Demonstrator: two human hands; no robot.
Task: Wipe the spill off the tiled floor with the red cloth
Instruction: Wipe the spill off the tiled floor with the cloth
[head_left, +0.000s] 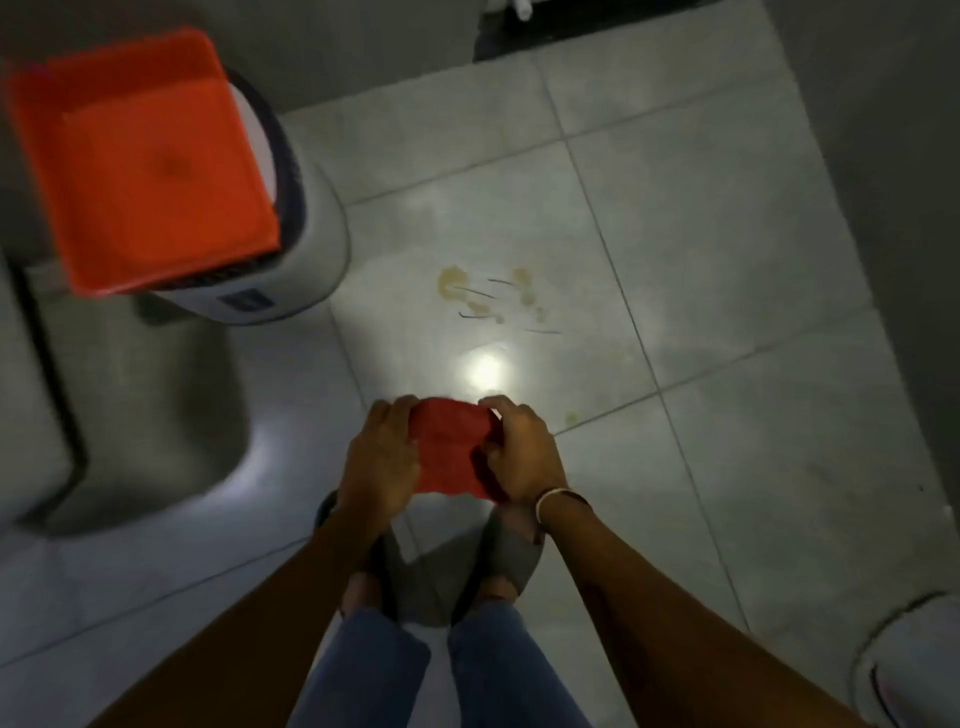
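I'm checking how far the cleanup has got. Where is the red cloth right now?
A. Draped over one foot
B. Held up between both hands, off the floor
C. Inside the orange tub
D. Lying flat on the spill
B: the red cloth is gripped by the left hand and right hand above the feet, while the yellowish spill sits untouched on the tiled floor ahead.

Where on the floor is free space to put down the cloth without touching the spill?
Bare tiles lie to the right of the yellowish spill, up to the grey wall. More bare floor lies between the spill and the grey slippers. The left is crowded: a white appliance carries an orange plastic tub. Both hands hold the red cloth.
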